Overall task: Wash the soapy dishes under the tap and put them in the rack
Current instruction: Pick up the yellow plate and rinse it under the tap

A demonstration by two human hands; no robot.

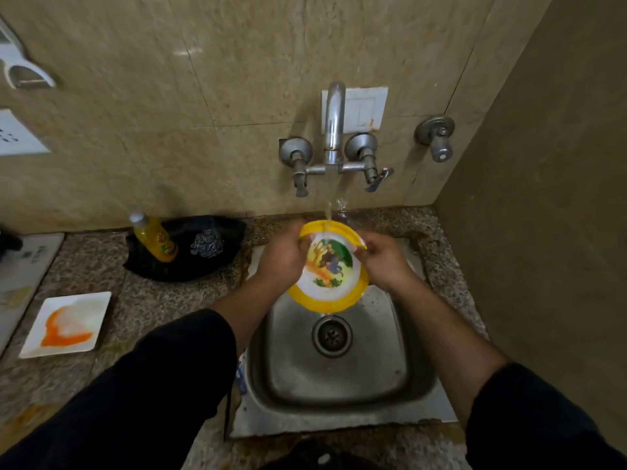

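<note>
A round plate (327, 278) with a yellow rim and a cartoon picture is held tilted over the steel sink (339, 371). Water runs from the wall tap (334, 120) onto its upper rim. My left hand (283, 254) grips the plate's left edge, thumb on the rim. My right hand (383, 259) holds the right edge, fingers on the plate's face. A square white plate (68, 323) smeared with orange sauce lies on the counter at the left. No rack is in view.
A black tray (190, 262) behind the sink's left side holds a yellow soap bottle (154, 237) and a steel scrubber (207, 244). A beige side wall (543, 232) closes the right. The granite counter (149, 300) extends left; a drain (331, 335) sits mid-sink.
</note>
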